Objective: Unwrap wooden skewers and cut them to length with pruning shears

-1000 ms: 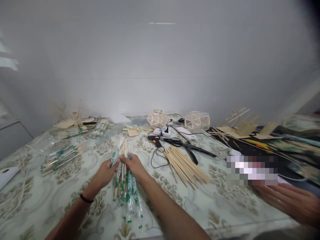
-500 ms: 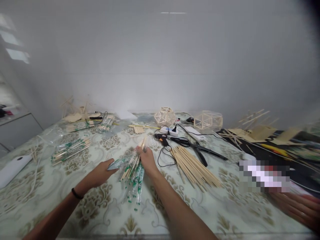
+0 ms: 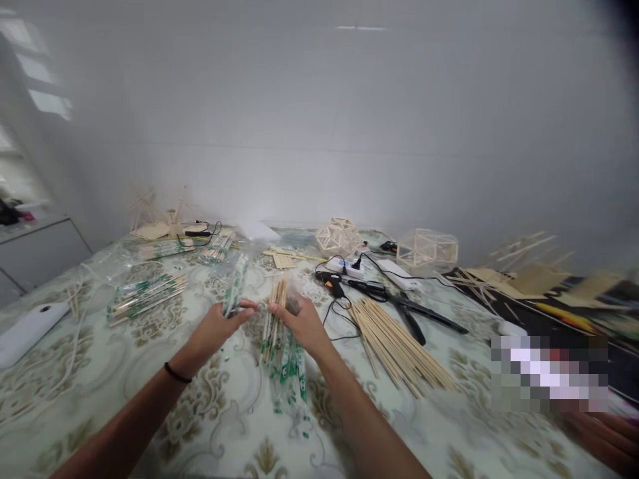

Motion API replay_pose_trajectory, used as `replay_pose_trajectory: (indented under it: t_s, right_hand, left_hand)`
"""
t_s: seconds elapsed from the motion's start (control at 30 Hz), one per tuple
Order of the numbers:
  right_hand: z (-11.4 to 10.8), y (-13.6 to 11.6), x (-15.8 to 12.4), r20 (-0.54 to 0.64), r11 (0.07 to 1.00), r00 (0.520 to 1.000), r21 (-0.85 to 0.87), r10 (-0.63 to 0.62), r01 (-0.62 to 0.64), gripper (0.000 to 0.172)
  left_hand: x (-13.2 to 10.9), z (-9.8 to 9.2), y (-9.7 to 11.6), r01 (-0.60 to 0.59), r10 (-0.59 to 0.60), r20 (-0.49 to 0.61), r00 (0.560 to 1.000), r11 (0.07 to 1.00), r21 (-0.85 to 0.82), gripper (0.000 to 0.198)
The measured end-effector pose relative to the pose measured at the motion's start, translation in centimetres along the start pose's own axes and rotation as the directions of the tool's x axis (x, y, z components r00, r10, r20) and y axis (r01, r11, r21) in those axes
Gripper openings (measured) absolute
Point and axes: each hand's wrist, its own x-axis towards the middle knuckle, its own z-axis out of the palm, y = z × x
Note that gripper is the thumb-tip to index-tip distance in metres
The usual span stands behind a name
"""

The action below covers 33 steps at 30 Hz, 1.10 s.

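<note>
My right hand (image 3: 302, 322) is closed round a bundle of wooden sticks in clear wrappers with green print (image 3: 280, 339), held upright and slightly tilted over the table. My left hand (image 3: 219, 327) pinches an empty-looking clear wrapper with green print (image 3: 234, 286), lifted just left of the bundle. The two hands are close together, thumbs nearly touching. A black band circles my left wrist.
A pile of bare wooden sticks (image 3: 394, 339) lies right of my right hand. Behind it are black scissors (image 3: 404, 309), a glue gun with cord (image 3: 332, 283), a power strip (image 3: 349, 267) and two stick polyhedra (image 3: 339, 234). More wrapped sticks (image 3: 144, 293) lie at left. Another person's hand (image 3: 606, 439) rests at the lower right.
My left hand pulled a wrapper away from the bundle and raised it. My right hand lifted the bundle more upright. The view shifted leftward.
</note>
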Motion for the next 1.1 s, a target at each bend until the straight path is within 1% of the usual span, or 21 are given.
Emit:
replay_pose_trajectory:
  t_s: [0.03, 0.07, 0.13, 0.23, 0.33, 0.43, 0.5, 0.6, 0.67, 0.8, 0.97, 1.1]
  right_hand:
    - [0.0, -0.1, -0.1, 0.029, 1.0, 0.999, -0.008, -0.026, 0.026, 0.037]
    - [0.0, -0.2, -0.1, 0.039, 0.999, 0.998, -0.012, -0.04, 0.041, 0.037]
    - [0.0, -0.2, -0.1, 0.022, 0.999, 0.999, -0.013, -0.041, 0.041, 0.037]
    - [0.1, -0.1, -0.1, 0.021, 0.998, 0.999, -0.028, -0.048, 0.048, 0.038]
    - [0.3, -0.2, -0.4, 0.031, 0.995, 0.998, -0.09, -0.047, 0.05, 0.033]
    - [0.5, -0.6, -0.8, 0.02, 0.99, 0.999, -0.129, -0.046, 0.048, 0.029]
    - [0.6, -1.0, -1.0, 0.019, 0.989, 0.996, -0.119, -0.084, 0.085, 0.026]
    - [0.8, -1.5, -1.4, 0.005, 0.979, 0.988, -0.131, -0.154, 0.154, 0.023]
    - [0.9, -1.7, -1.6, -0.006, 0.975, 0.985, -0.145, -0.171, 0.168, 0.022]
    - [1.1, -1.5, -1.6, 0.011, 0.981, 0.987, -0.108, -0.163, 0.163, 0.021]
    - [1.2, -0.3, -1.3, -0.009, 0.985, 0.99, -0.098, -0.142, 0.141, 0.03]
    - [1.2, 0.2, -1.2, -0.039, 0.981, 0.991, -0.15, -0.127, 0.12, 0.028]
  left_hand:
    - [0.1, 0.9, 0.5, -0.023, 0.025, 0.045, 0.999, 0.999, -0.046, 0.042]
    - [0.2, 1.7, 0.9, -0.042, 0.048, 0.054, 0.997, 0.995, -0.095, 0.04]
    - [0.3, 2.9, 1.3, -0.066, 0.073, 0.041, 0.997, 0.988, -0.142, 0.036]
    - [0.3, 3.8, 0.6, -0.081, 0.081, -0.008, 0.997, 0.983, -0.166, 0.034]
    - [0.2, 3.8, -0.7, -0.09, 0.077, -0.067, 0.995, 0.972, -0.217, 0.032]
    - [0.1, 3.4, -1.5, -0.122, 0.101, -0.089, 0.991, 0.951, -0.284, 0.031]
    - [0.0, 3.2, -1.4, -0.156, 0.134, -0.091, 0.987, 0.941, -0.301, 0.029]
    - [-0.3, 3.0, -0.8, -0.191, 0.165, -0.122, 0.979, 0.95, -0.248, 0.024]
    - [-0.6, 3.1, -0.4, -0.186, 0.16, -0.13, 0.979, 0.956, -0.227, 0.028]
    - [-0.8, 3.3, -0.1, -0.15, 0.121, -0.133, 0.984, 0.961, -0.232, 0.042]
    - [-0.7, 3.6, -0.5, -0.176, 0.148, -0.158, 0.976, 0.968, -0.179, 0.044]
    - [-0.6, 3.7, -0.9, -0.148, 0.125, -0.13, 0.984, 0.971, -0.187, 0.045]
